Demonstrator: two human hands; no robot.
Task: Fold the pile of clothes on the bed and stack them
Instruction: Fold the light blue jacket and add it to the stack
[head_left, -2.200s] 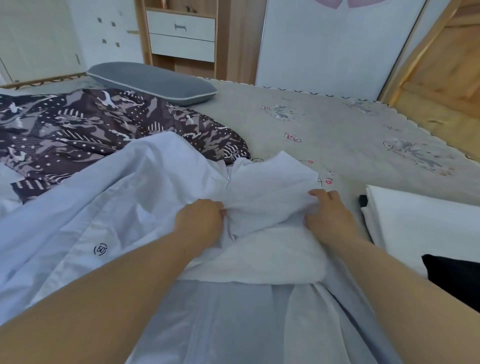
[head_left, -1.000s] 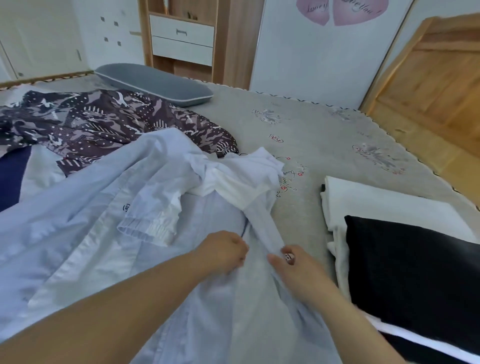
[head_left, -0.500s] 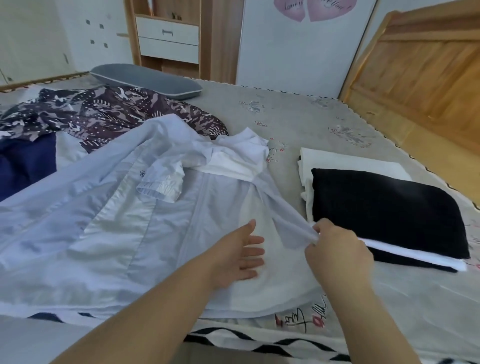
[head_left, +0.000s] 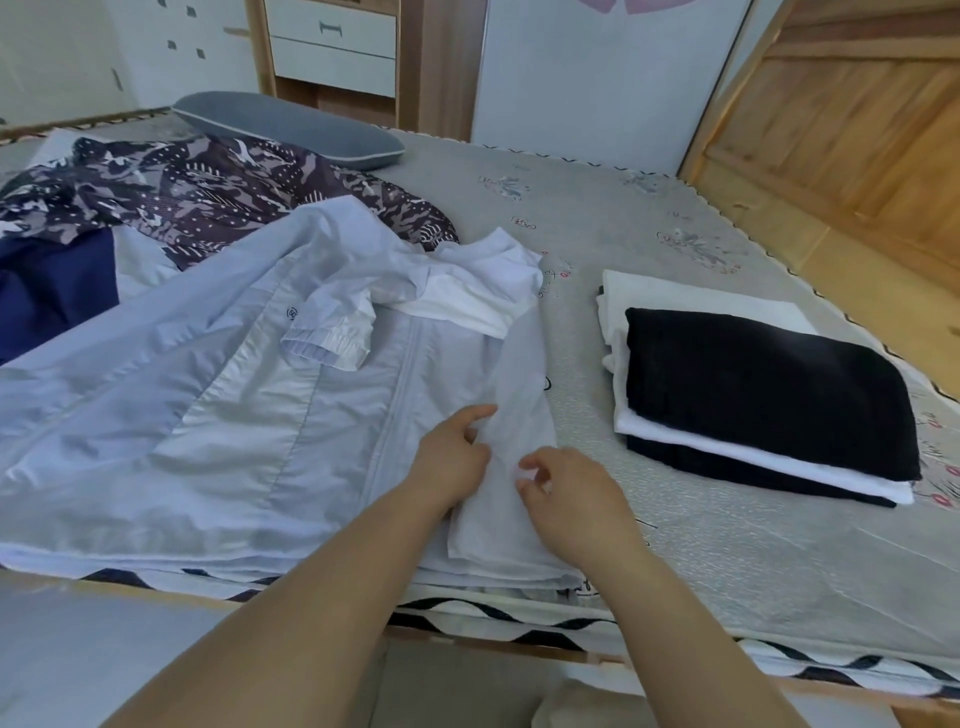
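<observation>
**One jacket under two hands, one stack beside it**

Two hands work at the near edge of the bed (head_left: 675, 561). The left hand (head_left: 452, 457) rests on the pale blue jacket (head_left: 218, 415) near its zip, fingers loosely curled with the index finger reaching out onto the cloth; whether it actually grips any fabric I cannot tell. The right hand (head_left: 563, 493) hovers just beside it over the jacket's right front panel, fingers bent and thumb near the fingertips, seeming to pinch a bit of the thin cloth.

The jacket lies spread flat across the left half of the bed, one sleeve cuff (head_left: 327, 338) folded across its chest and its white hood lining (head_left: 478, 291) bunched at the top.

Behind it lie two unfolded pieces: one patterned brown garment (head_left: 218, 192) and one navy garment (head_left: 52, 291), both touching the jacket's far edge.

To the right, apart from the jacket, sits one stack of folded clothes (head_left: 753, 395), with a black piece on top, white below it and another black edge at the bottom.

One grey pillow (head_left: 285, 127) lies at the far side.
</observation>
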